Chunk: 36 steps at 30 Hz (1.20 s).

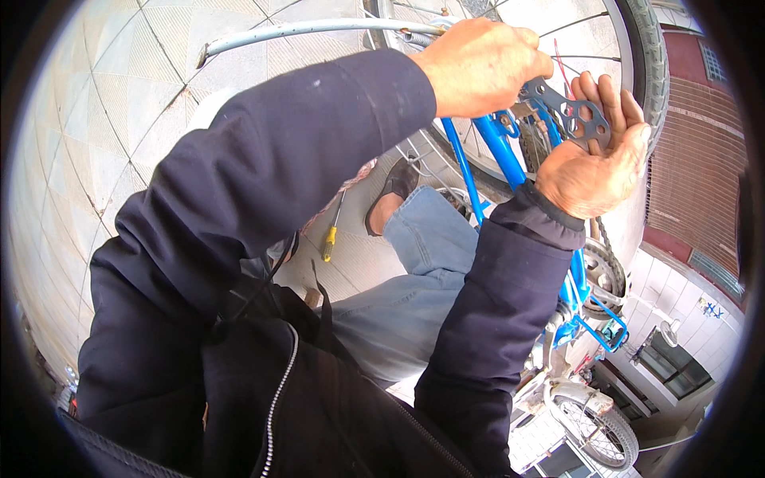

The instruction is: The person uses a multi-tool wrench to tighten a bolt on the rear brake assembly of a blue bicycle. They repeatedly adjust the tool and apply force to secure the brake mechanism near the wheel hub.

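Observation:
My left hand (487,67) is closed around one end of a flat, dark multi-hole bicycle spanner (571,112). The spanner's wide far end lies against the palm side of my right hand (591,143), whose fingers are extended and slightly curved. Below both hands runs the blue bicycle frame (501,146), next to a spoked wheel with a black tyre (647,66). A grey kickstand leg (311,28) with a coil spring (417,39) reaches left from behind my left hand. The part of the spanner inside my left fist is hidden.
A screwdriver with a yellow handle (329,242) lies on the tiled floor (128,89), near a dark shoe (401,179). Right of my right forearm are a chainring (602,272) and chain. Another spoked wheel (597,427) appears lower right, near a tiled wall (663,287).

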{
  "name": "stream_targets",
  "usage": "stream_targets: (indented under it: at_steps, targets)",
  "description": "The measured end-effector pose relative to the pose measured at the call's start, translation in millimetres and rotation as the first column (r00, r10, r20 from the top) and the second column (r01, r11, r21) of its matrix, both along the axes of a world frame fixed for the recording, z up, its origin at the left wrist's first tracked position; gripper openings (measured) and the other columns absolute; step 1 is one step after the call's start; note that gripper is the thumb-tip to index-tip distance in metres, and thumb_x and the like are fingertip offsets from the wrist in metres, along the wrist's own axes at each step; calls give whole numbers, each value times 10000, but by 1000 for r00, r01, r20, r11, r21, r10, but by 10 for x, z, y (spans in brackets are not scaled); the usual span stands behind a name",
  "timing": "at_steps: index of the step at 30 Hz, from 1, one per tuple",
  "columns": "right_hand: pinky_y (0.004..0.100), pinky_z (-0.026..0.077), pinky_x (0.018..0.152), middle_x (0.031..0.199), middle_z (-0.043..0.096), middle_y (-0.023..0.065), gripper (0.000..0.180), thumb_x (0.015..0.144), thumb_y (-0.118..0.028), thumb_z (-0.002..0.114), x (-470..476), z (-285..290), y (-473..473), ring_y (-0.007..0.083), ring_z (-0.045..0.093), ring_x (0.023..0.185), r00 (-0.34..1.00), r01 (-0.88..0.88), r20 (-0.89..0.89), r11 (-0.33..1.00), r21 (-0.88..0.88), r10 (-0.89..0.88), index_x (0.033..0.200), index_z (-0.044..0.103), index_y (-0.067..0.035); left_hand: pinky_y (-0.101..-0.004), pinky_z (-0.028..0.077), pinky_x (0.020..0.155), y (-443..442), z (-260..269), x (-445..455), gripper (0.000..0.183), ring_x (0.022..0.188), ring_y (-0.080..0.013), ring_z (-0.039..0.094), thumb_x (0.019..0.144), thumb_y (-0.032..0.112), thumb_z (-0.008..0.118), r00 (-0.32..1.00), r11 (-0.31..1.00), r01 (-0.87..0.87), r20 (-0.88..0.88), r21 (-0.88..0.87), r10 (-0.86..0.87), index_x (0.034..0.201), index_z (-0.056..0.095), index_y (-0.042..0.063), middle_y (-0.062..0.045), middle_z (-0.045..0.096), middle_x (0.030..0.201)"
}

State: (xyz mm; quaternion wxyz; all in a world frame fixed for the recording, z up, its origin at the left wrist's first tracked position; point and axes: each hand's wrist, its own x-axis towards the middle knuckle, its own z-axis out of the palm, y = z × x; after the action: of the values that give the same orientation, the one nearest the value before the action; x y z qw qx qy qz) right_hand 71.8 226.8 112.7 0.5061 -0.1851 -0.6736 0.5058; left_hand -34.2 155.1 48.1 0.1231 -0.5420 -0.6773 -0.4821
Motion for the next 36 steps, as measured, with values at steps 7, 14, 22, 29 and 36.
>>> stream_targets:
  at_steps: [7, 14, 22, 29, 36]
  targets:
    - [449, 484, 896, 1042, 612, 274, 542, 970, -412, 383, 2, -14, 48, 375, 622, 979, 984, -172, -77, 979, -114, 163, 1127, 496, 95, -424, 479, 766, 92, -57, -152, 337, 902, -357, 603, 792, 161, 640, 939, 981, 194, 292, -19, -180, 1113, 559, 95, -186, 584, 1071]
    - [432, 452, 928, 987, 631, 265, 576, 965, -432, 390, -17, -70, 126, 354, 614, 998, 964, -263, -53, 961, -86, 259, 1080, 551, 108, -383, 516, 737, 131, -91, -110, 167, 777, -296, 664, 850, 109, 579, 966, 991, 119, 223, 53, -128, 948, 711, 84, -141, 683, 820]
    - [293, 338, 748, 764, 683, 99, 576, 982, -445, 330, 9, -82, 217, 177, 599, 804, 970, -186, 173, 979, 86, 169, 1013, 614, 55, -394, 519, 689, -114, -129, 262, 232, 822, -320, 623, 834, 79, 602, 959, 946, -197, 251, 257, 131, 1064, 585, 55, -142, 582, 972]
    - [371, 468, 786, 741, 663, 155, 626, 979, -478, 317, -50, -26, 125, 277, 640, 773, 978, -208, -3, 974, -85, 208, 989, 597, 82, -354, 534, 711, -273, -192, 837, 365, 870, -308, 631, 818, 48, 609, 881, 992, -94, 472, 78, 46, 1174, 526, 43, -134, 536, 1077]
    - [427, 516, 763, 734, 655, 175, 669, 966, -508, 325, -20, -17, 218, 305, 653, 728, 960, -280, -34, 955, -94, 278, 1000, 585, 107, -362, 537, 724, -240, -206, 827, 406, 895, -314, 630, 802, 30, 609, 880, 990, -112, 471, 86, 58, 1197, 512, 28, -134, 531, 1125]
